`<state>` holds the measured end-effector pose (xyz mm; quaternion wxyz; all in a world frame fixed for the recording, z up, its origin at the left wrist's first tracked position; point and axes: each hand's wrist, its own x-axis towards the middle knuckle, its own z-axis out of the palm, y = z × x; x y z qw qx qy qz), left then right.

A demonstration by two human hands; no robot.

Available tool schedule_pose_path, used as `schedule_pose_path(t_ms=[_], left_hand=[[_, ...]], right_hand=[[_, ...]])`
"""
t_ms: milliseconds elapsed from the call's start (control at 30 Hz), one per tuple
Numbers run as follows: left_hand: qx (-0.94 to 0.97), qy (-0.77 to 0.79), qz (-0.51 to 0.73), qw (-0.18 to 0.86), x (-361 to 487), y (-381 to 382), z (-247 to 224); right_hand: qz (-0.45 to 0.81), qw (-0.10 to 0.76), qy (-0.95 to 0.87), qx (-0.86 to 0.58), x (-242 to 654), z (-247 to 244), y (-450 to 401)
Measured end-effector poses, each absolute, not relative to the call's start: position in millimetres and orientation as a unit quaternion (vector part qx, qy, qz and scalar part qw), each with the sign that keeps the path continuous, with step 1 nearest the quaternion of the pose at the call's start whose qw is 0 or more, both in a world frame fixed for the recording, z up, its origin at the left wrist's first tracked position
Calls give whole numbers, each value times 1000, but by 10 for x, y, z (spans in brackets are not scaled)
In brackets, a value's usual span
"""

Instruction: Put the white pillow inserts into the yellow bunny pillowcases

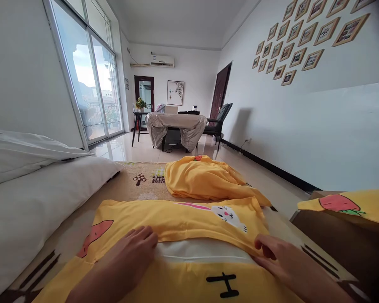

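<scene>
A yellow pillowcase (173,219) printed with a rabbit and carrots lies in front of me, with a black letter H on its near part. Through its long opening shows a white pillow (205,251). My left hand (135,250) is closed on the opening's far edge, left of the white strip, its fingers curled down on the cloth. At the right end of the opening, my right hand (279,256) pinches the same edge between thumb and fingers. Part of the white pillow is hidden under the yellow cloth.
White pillows (50,202) are piled on the left. Beyond the pillowcase lies a crumpled yellow cloth (205,179) on a patterned beige cover (135,185). At right, a cardboard box (325,227) has yellow carrot-print cloth (366,206) over it. A covered table (177,120) and black chair (219,122) stand farther off.
</scene>
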<state>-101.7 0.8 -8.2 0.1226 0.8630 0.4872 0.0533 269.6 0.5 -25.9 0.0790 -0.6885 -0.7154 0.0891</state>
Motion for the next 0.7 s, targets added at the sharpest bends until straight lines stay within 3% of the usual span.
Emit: schedule_pose_path(t_ms=[167, 300, 467, 700], left_hand=[[848, 523, 9, 83, -1081, 38, -47], [850, 515, 55, 94, -1024, 112, -101], [863, 487, 121, 64, -961, 186, -222], [882, 449, 121, 75, -891, 139, -207]], right_hand=[[111, 75, -729, -672, 2694, -251, -7], [111, 86, -770, -622, 2604, -259, 41], [123, 161, -786, -584, 2533, -248, 99], [156, 276, -780, -539, 2495, -287, 149]])
